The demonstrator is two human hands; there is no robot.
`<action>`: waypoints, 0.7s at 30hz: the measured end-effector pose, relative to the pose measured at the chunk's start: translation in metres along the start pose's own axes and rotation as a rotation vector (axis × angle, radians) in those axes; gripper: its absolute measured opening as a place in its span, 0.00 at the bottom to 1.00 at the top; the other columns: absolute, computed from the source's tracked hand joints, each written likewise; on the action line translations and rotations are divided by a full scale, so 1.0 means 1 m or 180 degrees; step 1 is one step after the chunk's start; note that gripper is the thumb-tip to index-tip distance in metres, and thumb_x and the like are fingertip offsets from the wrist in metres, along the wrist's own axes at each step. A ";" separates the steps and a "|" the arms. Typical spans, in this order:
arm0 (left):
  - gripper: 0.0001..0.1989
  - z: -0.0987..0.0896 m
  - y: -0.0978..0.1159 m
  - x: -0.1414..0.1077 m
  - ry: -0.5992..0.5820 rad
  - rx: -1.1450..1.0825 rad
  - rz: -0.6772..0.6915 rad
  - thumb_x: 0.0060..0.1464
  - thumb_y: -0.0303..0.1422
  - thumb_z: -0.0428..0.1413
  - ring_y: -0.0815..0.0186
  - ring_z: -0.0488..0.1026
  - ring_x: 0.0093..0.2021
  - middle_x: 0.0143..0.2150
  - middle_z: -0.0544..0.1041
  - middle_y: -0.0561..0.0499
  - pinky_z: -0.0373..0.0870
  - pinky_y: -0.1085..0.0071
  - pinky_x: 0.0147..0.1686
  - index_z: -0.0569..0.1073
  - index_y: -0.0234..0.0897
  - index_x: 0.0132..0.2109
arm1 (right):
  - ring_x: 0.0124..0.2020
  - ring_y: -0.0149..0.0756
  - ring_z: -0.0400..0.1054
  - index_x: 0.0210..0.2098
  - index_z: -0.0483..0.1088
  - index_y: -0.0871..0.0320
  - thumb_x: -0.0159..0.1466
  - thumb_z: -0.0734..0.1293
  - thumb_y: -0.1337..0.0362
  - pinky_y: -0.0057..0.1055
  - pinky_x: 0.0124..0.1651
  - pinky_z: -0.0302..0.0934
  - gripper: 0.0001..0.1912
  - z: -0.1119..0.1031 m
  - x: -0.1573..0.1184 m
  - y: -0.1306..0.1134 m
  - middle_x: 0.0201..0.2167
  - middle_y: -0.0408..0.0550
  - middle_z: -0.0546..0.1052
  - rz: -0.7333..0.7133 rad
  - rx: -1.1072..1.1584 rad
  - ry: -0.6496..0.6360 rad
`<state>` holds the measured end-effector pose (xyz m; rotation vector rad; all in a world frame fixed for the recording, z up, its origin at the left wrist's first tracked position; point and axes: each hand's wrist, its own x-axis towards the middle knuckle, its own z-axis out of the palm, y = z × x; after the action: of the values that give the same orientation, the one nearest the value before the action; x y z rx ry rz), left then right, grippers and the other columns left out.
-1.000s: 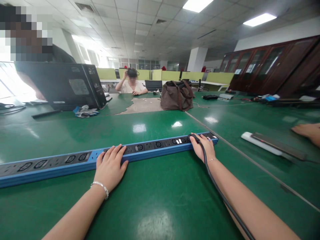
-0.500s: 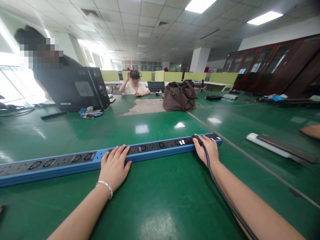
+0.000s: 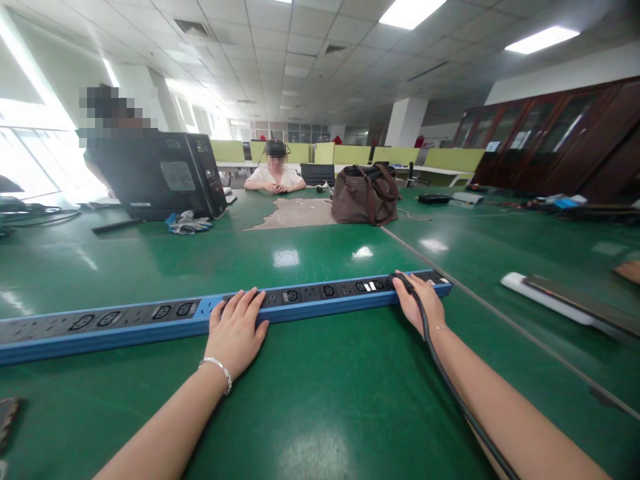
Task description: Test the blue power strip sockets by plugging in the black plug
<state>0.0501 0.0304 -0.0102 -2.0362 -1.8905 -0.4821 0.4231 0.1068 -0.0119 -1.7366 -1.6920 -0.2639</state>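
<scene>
A long blue power strip with black sockets lies across the green table in front of me. My left hand rests on it near its middle, fingers stretched over the top and thumb apart along the near side. Close to the strip's right end, my right hand is closed around a black plug. The plug sits at the top of the strip; my fingers partly hide it, so I cannot tell how deep it is in a socket. From it a black cable runs back along my right forearm.
A black computer case stands at the far left, gloves beside it. A brown bag sits at the back. Right of the table seam lies a flat, white-edged object. Two people are beyond the table; another hand shows at right.
My view has shifted slightly, so the scene sits a little to the right. Both my hands keep their places on the strip. The person across the table has lowered a raised hand.
</scene>
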 end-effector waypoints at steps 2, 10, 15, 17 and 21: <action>0.24 -0.001 0.000 0.000 -0.0017 0.0003 -0.0009 0.58 0.37 0.46 0.57 0.59 0.63 0.63 0.66 0.48 0.49 0.53 0.62 0.64 0.41 0.61 | 0.55 0.47 0.67 0.48 0.75 0.59 0.66 0.55 0.55 0.45 0.61 0.54 0.23 0.001 0.001 0.001 0.47 0.53 0.78 -0.0017 0.0057 0.0088; 0.24 -0.001 0.001 0.000 -0.0026 0.0006 0.0001 0.58 0.37 0.46 0.56 0.59 0.63 0.63 0.66 0.48 0.48 0.53 0.62 0.64 0.40 0.61 | 0.50 0.47 0.71 0.46 0.76 0.59 0.66 0.55 0.52 0.41 0.55 0.60 0.24 0.000 0.002 -0.003 0.44 0.54 0.79 0.0268 0.0509 0.0363; 0.24 0.000 0.001 0.000 0.0011 0.0002 0.0004 0.58 0.37 0.46 0.56 0.60 0.63 0.63 0.66 0.47 0.49 0.53 0.61 0.64 0.40 0.61 | 0.50 0.47 0.70 0.44 0.77 0.57 0.66 0.53 0.49 0.43 0.59 0.55 0.27 -0.002 0.002 -0.007 0.44 0.53 0.79 0.0391 0.0725 0.0382; 0.24 -0.001 0.001 0.000 0.0008 0.0005 0.0006 0.58 0.37 0.46 0.56 0.60 0.63 0.63 0.66 0.47 0.49 0.52 0.61 0.64 0.41 0.61 | 0.51 0.46 0.70 0.44 0.76 0.56 0.67 0.53 0.49 0.45 0.61 0.51 0.26 0.000 0.001 -0.009 0.45 0.52 0.79 0.0303 0.0747 0.0312; 0.24 -0.001 0.001 0.001 -0.0019 0.0017 0.0004 0.58 0.37 0.46 0.56 0.60 0.63 0.63 0.66 0.47 0.49 0.53 0.61 0.64 0.41 0.61 | 0.52 0.45 0.69 0.45 0.76 0.56 0.67 0.53 0.49 0.45 0.62 0.51 0.26 0.001 0.000 -0.017 0.46 0.51 0.78 0.0258 0.0848 0.0249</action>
<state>0.0508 0.0307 -0.0092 -2.0375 -1.8919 -0.4710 0.4072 0.1059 -0.0069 -1.5718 -1.5212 -0.0645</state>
